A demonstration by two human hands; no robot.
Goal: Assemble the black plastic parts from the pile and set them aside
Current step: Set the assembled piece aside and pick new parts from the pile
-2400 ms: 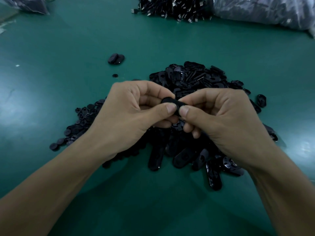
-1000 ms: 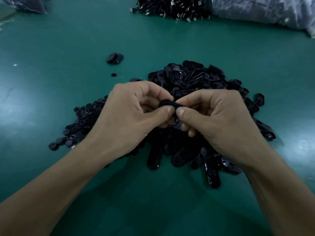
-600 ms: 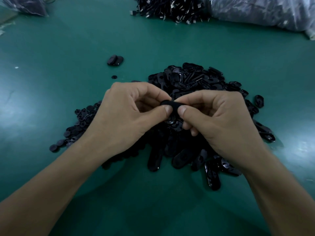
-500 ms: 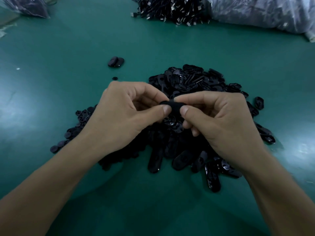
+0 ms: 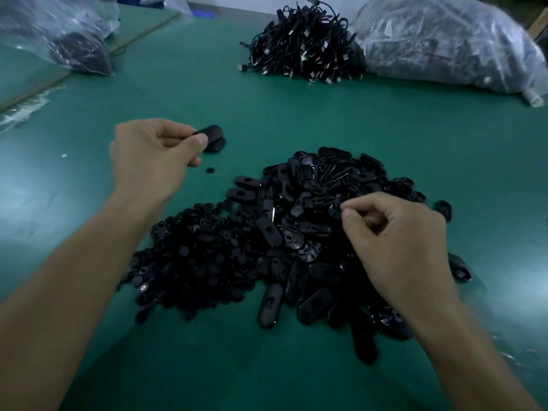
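black plastic part (image 5: 210,132) pinched in my left hand (image 5: 148,161) just over the set-aside pieces (image 5: 217,146); my right hand (image 5: 394,241) curls over the pile (image 5: 267,232) on the desk (image 5: 296,114), grip unclear

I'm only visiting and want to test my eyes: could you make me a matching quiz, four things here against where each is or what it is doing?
Column one:
1 left hand
2 right hand
3 cables
4 round bits

Column two:
a far end of the table
b over the oval shells
c pinching a part
d heaped left of the oval shells

Pairs: 1-c, 2-b, 3-a, 4-d
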